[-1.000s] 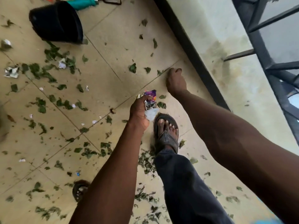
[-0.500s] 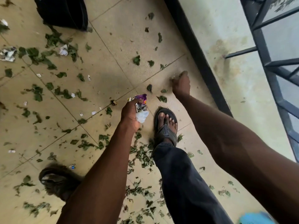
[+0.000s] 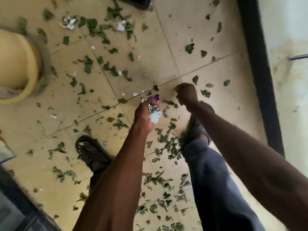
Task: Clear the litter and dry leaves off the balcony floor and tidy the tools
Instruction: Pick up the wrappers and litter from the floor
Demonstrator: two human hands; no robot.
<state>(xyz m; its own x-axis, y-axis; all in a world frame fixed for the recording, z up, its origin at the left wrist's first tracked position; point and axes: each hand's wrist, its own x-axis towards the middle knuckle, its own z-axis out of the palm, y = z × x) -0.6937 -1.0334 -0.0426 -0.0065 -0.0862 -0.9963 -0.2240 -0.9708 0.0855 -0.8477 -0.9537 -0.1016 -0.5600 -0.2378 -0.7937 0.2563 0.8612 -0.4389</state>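
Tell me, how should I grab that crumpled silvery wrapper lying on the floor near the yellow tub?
Pinch the crumpled wrapper from straight above, fingers on either side of its raised folds. It seems to lie loose on the tile floor with leaf scraps close beside it, so a narrow pinch should lift it alone.

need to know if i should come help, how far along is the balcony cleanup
Early stage. Done: the left hand grips a small bunch of wrappers already picked up. In hand: the right hand is curled just above the tiles; whether its grip holds a leaf is unclear. Left: green leaves lie across most of the floor, plus paper scraps. A yellow bucket stands nearby.
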